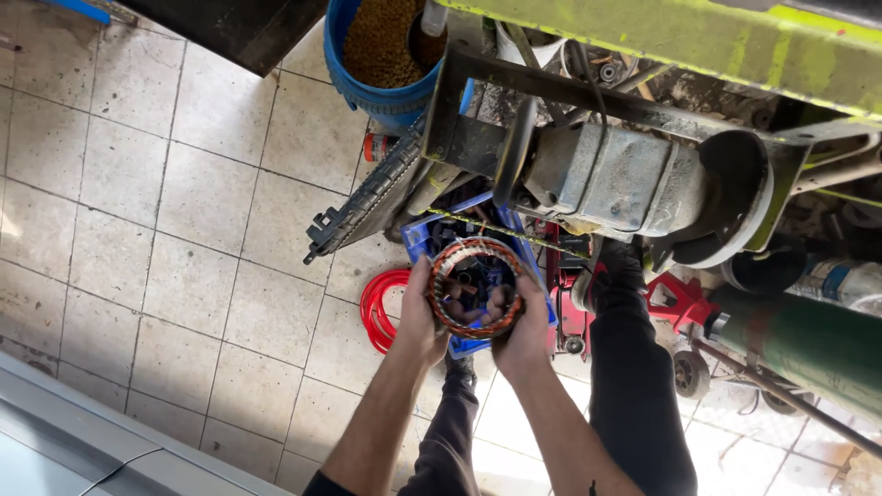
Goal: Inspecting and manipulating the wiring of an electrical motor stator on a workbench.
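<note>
Both my hands hold a round stator ring with copper windings [474,286] out in front of me, above the floor. My left hand [421,312] grips the ring's left rim, fingers curled into its opening. My right hand [520,323] grips the right rim the same way. The ring faces the camera, and I see a blue crate [424,237] through and behind it. My dark trouser legs [634,386] show below my forearms.
A grey bench vise [625,179] on a yellow-green bench edge [661,41] juts out at upper right. A blue bucket of small brown bits [381,55] stands on the tiled floor [165,230]. A red hose coil [378,308], red jack [675,303] and green cylinder [808,344] lie nearby.
</note>
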